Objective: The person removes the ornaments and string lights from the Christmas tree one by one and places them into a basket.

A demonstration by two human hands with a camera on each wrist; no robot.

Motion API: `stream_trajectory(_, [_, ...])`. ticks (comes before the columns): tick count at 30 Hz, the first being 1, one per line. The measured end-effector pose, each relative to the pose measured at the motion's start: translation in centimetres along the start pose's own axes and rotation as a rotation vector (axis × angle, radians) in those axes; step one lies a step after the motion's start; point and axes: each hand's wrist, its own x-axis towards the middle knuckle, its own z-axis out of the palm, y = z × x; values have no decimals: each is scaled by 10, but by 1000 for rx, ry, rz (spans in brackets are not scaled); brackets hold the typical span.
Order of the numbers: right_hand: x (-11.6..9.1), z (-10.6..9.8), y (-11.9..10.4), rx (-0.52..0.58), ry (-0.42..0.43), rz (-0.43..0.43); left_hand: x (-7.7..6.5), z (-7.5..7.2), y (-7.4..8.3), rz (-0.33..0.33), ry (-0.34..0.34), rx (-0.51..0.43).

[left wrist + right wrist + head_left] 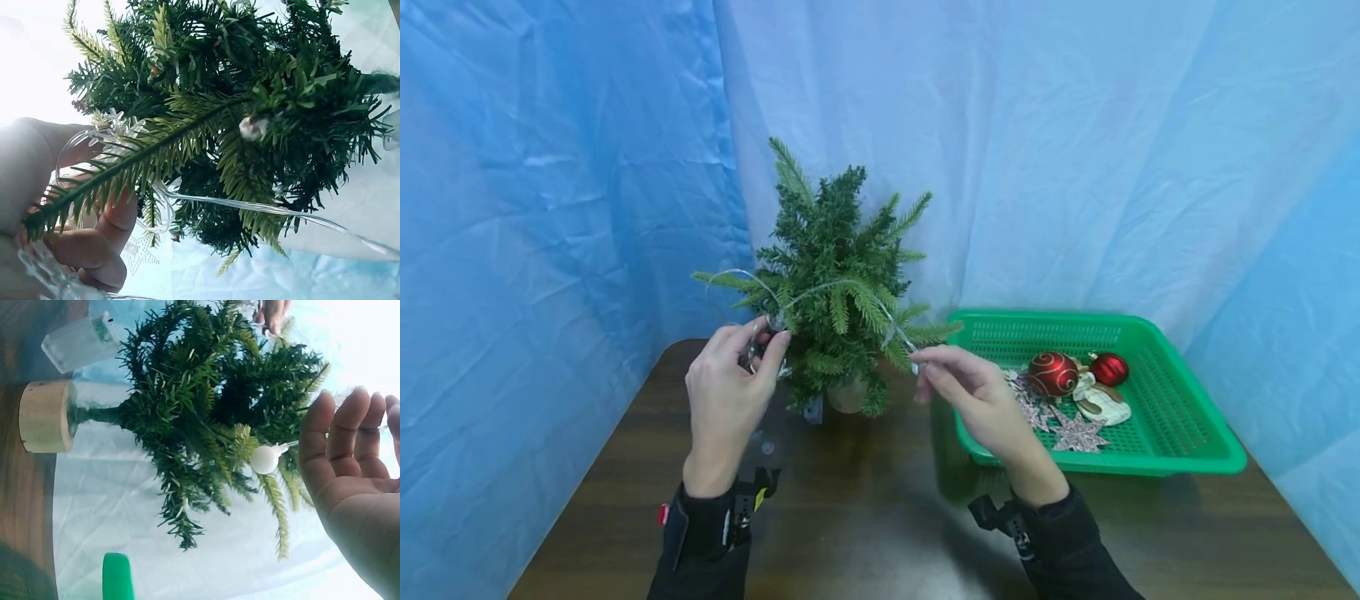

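Observation:
A small artificial Christmas tree (835, 250) stands on a round wooden base (47, 417). My left hand (730, 371) grips a bundle of clear-wired string lights (250, 206) at the tree's left front, with plastic snowflake and star shapes among the loops. From there the wire arcs across the front branches to my right hand (973, 396), whose thumb and fingertips pinch it at the tree's right side. A white ball (265, 459) hangs by the branches close to the right fingers. In the left wrist view, a light green branch crosses in front of the left fingers and partly hides them.
Right of the tree, a green plastic basket (1195, 400) holds red baubles (1053, 374), glittery stars (1078, 431) and a white figure (1101, 402). A clear box (81, 342) is beside the tree base. Blue-white cloth (1037, 150) hangs behind the brown table (850, 517).

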Motion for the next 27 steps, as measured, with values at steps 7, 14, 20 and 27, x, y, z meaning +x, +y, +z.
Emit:
stream_trajectory(7, [2, -2, 4, 56, -163, -134, 0, 3, 3, -26, -16, -39])
stream_trajectory(14, [0, 1, 2, 87, -186, -90, 0, 4, 3, -74, -39, -71])
stream_trajectory(20, [0, 1, 4, 79, -196, -107, 1, 5, 2, -74, -54, -74])
stream_trajectory(27, [1, 2, 4, 61, -195, -109, 1, 6, 2, -44, -26, -99])
